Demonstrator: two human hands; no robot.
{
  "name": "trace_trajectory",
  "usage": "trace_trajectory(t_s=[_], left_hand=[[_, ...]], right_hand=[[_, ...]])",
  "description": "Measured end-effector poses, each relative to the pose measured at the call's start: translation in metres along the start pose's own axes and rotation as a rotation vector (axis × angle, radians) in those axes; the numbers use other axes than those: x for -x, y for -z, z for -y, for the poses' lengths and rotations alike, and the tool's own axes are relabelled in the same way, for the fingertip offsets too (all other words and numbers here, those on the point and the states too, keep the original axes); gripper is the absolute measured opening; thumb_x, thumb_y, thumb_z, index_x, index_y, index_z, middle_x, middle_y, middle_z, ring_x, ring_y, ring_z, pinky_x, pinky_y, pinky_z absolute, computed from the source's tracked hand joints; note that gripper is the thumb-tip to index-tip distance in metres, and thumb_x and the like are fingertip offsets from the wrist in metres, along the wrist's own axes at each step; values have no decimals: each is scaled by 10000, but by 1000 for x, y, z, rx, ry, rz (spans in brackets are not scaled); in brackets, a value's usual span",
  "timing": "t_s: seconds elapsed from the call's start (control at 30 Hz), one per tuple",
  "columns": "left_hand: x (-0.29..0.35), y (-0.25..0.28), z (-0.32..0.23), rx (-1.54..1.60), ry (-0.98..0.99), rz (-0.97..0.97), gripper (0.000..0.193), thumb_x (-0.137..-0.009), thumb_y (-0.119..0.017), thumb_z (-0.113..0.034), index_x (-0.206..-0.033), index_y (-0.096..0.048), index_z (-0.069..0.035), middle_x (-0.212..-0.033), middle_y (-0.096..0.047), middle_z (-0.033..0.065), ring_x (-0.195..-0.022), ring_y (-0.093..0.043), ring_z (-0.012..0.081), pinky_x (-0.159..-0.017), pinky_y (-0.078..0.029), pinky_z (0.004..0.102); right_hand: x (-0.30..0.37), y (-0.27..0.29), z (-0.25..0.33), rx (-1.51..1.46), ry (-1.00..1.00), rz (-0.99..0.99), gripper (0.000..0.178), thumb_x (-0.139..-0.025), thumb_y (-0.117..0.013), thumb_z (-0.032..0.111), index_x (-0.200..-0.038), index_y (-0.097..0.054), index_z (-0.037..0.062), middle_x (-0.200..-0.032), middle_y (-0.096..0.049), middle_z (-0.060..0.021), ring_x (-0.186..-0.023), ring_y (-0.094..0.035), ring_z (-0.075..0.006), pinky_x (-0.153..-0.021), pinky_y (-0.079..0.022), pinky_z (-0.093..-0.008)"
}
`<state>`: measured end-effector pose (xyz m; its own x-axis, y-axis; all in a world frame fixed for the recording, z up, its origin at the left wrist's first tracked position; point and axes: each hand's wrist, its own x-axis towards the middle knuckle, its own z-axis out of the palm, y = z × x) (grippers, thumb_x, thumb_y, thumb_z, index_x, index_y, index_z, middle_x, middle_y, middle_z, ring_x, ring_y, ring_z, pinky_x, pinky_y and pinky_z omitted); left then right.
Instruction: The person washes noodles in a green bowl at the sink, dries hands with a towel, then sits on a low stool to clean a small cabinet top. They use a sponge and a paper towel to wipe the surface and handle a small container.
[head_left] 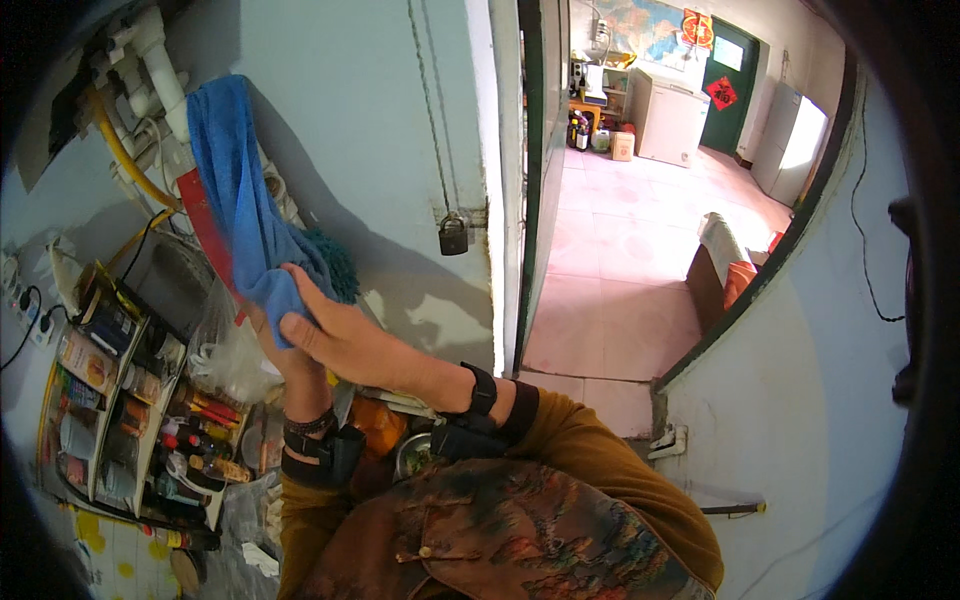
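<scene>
A long blue towel (235, 170) hangs beside white pipes at the upper left, its lower end gathered at my hands. With thumb and fingers closed on that lower end, my right hand (345, 340) grips the cloth from the right. My left hand (283, 358) is up against the towel, just left of the right one; its fingers are hidden by the cloth and the other hand. A red strip (205, 225) shows along the towel's left side. Teal fringed cloth (335, 265) hangs close behind it.
On the left, a rack (150, 410) holds several jars and bottles, beside a clear plastic bag (225, 345). A padlock (453, 235) hangs by the doorway. Below my forearms sits a metal bowl (412, 455). Beyond the doorway lies a pink tiled floor (580, 290) with a white chest freezer (668, 120).
</scene>
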<state>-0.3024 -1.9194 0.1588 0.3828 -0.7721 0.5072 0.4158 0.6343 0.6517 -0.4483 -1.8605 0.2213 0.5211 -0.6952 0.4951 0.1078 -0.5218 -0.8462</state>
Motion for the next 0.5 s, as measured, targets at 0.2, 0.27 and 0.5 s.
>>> trace_trajectory(t_s=[0.2, 0.27, 0.5], left_hand=[[-10, 36, 13, -662, -518, 253, 482, -1048, -517, -352, -1412, -450, -44, -1338, -531, 102, -1144, -592, 238, -953, -528, 390], [-17, 44, 8, -284, -126, 219, 540, -1052, -505, -361, -1484, -368, -67, -1458, -435, 126, -1289, -490, 257, -1052, -452, 412], [-1, 13, -19, -47, 288, 287, 652, -1064, -459, -369, -1586, -187, -89, -1614, -258, 150, -1455, -334, 273, -1175, -321, 432]], right_hand=[[0, 9, 21, 341, 212, -21, 849, -1027, -527, 391, -1557, -36, -55, -1454, -386, -380, -1073, -611, -509, -929, -502, -493], [5, 17, 31, 463, 89, 72, 844, -1026, -513, 425, -1566, -58, -38, -1486, -356, -367, -984, -642, -509, -867, -530, -510], [1, 21, 38, 426, 191, -68, 654, -1053, -446, 399, -1581, -232, 78, -1593, -260, -260, -1176, -561, -496, -957, -496, -466]])
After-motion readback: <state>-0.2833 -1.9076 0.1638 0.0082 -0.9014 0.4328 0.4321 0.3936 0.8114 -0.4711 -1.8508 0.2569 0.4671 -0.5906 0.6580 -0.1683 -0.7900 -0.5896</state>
